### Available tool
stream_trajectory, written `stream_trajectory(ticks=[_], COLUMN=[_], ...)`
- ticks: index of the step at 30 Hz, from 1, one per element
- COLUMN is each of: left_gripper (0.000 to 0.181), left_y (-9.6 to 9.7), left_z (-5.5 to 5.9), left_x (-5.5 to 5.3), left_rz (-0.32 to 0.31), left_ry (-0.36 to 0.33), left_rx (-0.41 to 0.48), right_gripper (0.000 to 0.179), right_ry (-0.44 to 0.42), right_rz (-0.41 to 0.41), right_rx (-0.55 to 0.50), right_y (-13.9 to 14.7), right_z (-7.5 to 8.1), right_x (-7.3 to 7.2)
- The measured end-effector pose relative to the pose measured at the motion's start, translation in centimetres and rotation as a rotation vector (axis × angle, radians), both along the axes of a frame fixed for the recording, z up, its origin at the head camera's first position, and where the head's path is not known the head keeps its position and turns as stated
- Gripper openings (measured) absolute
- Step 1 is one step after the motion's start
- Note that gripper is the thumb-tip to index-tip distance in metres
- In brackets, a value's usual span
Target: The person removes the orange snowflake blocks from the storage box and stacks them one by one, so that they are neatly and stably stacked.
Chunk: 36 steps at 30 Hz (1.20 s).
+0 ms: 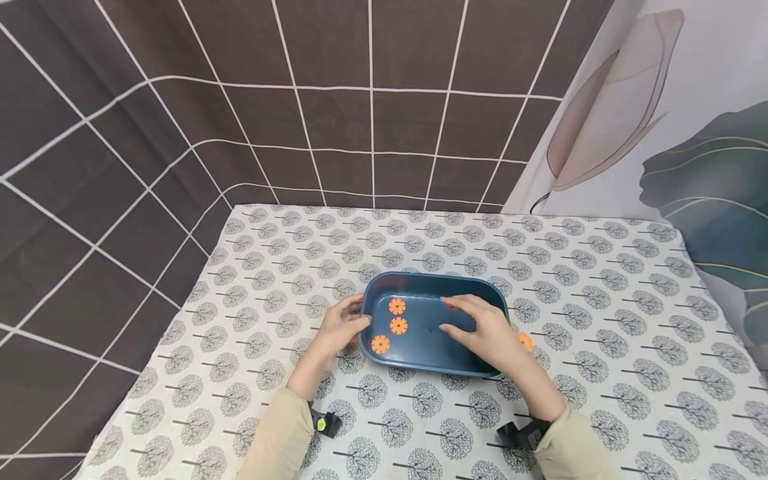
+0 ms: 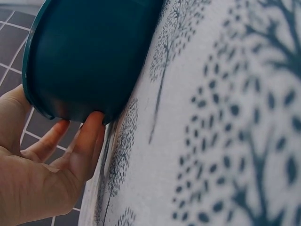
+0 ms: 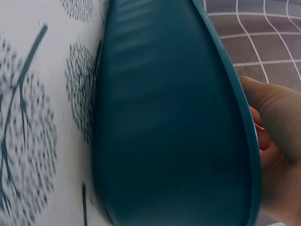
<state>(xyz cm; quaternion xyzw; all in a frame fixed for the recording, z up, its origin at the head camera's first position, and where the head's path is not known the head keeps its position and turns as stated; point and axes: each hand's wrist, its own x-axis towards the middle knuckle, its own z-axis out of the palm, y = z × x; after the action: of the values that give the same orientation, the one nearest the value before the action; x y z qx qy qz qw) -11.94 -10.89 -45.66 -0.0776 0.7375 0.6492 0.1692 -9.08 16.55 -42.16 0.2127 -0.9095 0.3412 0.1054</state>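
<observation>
A dark blue oblong tub [image 1: 429,370] lies on the patterned cloth. Three small orange toothed discs are on its floor toward the left: an upper disc [image 1: 397,306], a middle disc [image 1: 399,325] and a lower disc [image 1: 381,344]. My left hand [image 1: 342,328] holds the tub's left end, thumb at the rim and fingers against the outer wall, as the left wrist view also shows. Over the tub's right half is my right hand [image 1: 489,333], its thumb and fingers spread apart with nothing seen between them. In the right wrist view the tub wall [image 3: 174,113] hides the fingertips.
Another orange disc [image 1: 525,342] lies on the cloth outside the tub, just right of my right wrist and partly covered by it. The tree-print cloth [image 1: 288,267] covers the table. Behind stands a dark grid-patterned curtain [image 1: 336,120], with a pale leaf-print curtain [image 1: 714,80] on the right.
</observation>
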Motion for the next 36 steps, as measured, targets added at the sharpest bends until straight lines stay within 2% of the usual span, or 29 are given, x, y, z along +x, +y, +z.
stream_trajectory(ticks=[6,10,19,25,31,36], left_gripper=[0.06,0.06,0.06,0.06,0.059,0.06], left_y=[-0.2,-0.4,-0.7,-0.6,-0.3,-0.3], left_z=[0.1,0.3,0.4,0.2,0.1,0.0], left_x=[-0.2,-0.2,0.1,0.3,0.2,0.1], left_rz=[-0.02,-0.009,0.001,-0.017,-0.029,-0.034], left_ry=[0.0,0.003,-0.019,-0.014,0.005,0.015], left_rx=[-0.003,-0.016,-0.026,-0.021,0.003,0.01], right_gripper=[0.049,0.05,0.046,0.045,0.048,0.044], right_ry=[-0.066,-0.11,-0.129,-0.164,-0.231,-0.251], right_rz=[0.027,0.046,0.066,0.039,0.043,0.006], right_rx=[0.019,0.032,0.067,0.1,0.077,0.07], right_y=[-1.7,-3.0,-5.8,-7.2,-8.0,-8.3], right_z=[-0.4,-0.4,-0.8,-1.3,-1.3,-1.6], right_x=[-0.1,-0.3,-0.4,-0.1,-0.6,-1.1])
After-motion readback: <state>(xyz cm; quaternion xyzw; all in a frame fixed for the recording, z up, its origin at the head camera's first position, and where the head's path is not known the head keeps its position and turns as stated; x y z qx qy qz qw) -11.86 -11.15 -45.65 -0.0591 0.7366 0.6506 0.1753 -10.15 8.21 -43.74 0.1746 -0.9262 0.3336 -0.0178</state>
